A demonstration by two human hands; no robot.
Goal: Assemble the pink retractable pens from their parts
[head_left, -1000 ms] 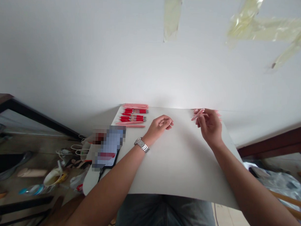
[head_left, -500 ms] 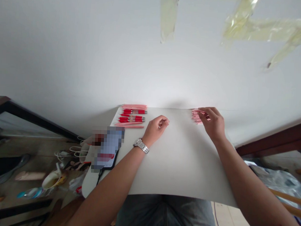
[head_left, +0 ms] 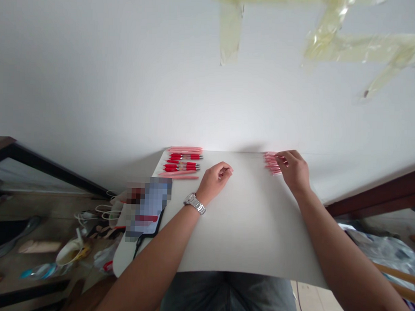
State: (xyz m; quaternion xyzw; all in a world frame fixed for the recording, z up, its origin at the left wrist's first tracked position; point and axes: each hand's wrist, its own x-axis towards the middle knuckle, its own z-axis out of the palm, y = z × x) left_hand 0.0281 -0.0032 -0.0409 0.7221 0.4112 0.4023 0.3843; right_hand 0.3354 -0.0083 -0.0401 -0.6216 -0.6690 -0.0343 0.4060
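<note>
Far left, beyond the table edge: a cluttered floor with white cables (head_left: 100, 211) and a pale cup (head_left: 69, 254), blurred. On the near-left corner of the white table (head_left: 245, 229), a phone (head_left: 150, 208), its screen pixelated. Farther back along the left edge, a cluster of red pens (head_left: 183, 163), laid in rows and pointing rightward, with pale pink barrels (head_left: 184, 149) just behind and in front of them.

Just right of the pens, the left hand (head_left: 215, 178), resting on the tabletop, fingers loosely curled inward toward the palm, nothing seen in its grasp; a metal wristwatch (head_left: 195, 203) on that wrist. Well apart from the red pens, no contact with them.

Bare tabletop between the two hands.

At the far right corner of the table, a small pile of pink pen parts (head_left: 271, 163), lying against the back edge near the wall (head_left: 128, 80). Right hand (head_left: 294, 170) set directly upon that pile, fingertips bent down and touching the pieces; whether any single piece was pinched, impossible to tell, fingers hiding it.

Above, on the wall, strips of yellowish tape (head_left: 334, 37).
</note>
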